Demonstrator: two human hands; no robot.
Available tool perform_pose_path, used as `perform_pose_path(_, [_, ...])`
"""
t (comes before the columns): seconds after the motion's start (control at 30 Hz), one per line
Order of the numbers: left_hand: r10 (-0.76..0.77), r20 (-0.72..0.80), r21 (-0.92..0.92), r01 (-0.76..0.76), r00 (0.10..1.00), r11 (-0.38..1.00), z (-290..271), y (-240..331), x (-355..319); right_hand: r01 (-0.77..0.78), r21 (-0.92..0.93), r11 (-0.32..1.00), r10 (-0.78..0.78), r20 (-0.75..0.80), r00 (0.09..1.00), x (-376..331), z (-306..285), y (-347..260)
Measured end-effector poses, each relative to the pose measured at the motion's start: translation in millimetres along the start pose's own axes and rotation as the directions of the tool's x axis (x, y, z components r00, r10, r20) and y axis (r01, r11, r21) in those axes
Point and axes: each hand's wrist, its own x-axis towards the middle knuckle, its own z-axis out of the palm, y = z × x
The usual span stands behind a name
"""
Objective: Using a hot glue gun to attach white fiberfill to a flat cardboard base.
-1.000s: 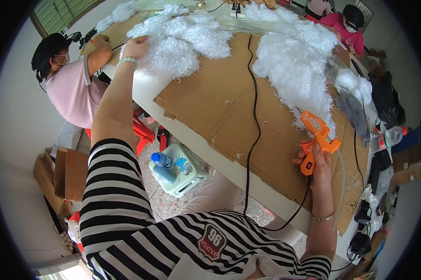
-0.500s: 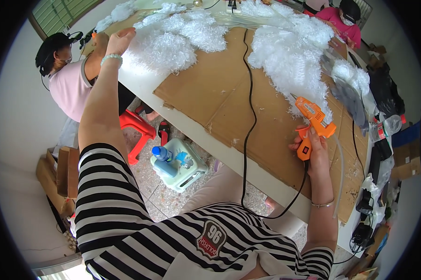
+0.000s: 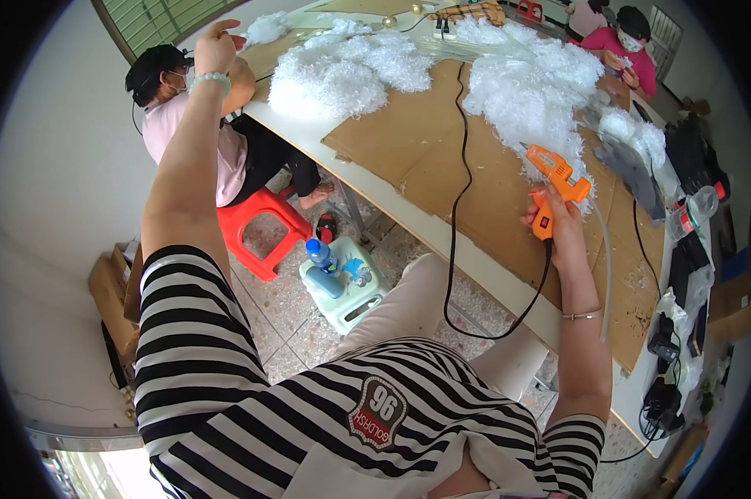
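My right hand [image 3: 565,223] is wrapped round the handle of an orange hot glue gun [image 3: 561,173], held over the cardboard [image 3: 408,145]. Its nozzle tilts up and left toward a white tinsel-like heap [image 3: 525,79]. A clear glue stick [image 3: 602,266] trails from the rear of the gun, and a black cord [image 3: 463,200] leads from its handle. Stretched out at the far left, my left hand [image 3: 215,51] is raised in front of a co-worker. Its fingers are partly bent and apart, with nothing visible between them. Another shaggy white heap [image 3: 334,79] lies right of this hand.
A co-worker [image 3: 196,137] sits on a red stool [image 3: 263,229] at the left; another person [image 3: 621,54] works at the far right. A pale stool [image 3: 363,291] bears a blue bottle [image 3: 321,254]. Plastic bottle [image 3: 698,208] and black adapters [image 3: 662,403] lie along the right edge.
The view has shifted, showing more of the red stool and floor. My left hand is higher in the picture and its fingers have come apart. The glue gun stays in my right hand.
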Motion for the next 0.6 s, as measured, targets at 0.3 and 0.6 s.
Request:
perform_pose_path(0.3, [0.482, 0.283, -0.281, -0.409, 0.829, 0.868, 101.0, 89.2, -87.2, 0.075, 0.041, 0.996, -0.073, -0.048, 0.996, -2.5, 4.6, -19.3])
perform_pose_path(0.6, [0.522, 0.522, -0.643, -0.091, 0.675, 0.761, 237.2, 172.3, -227.0, 0.198, 0.029, 0.980, -0.186, -0.243, 0.952, -38.5, -35.0, -57.6])
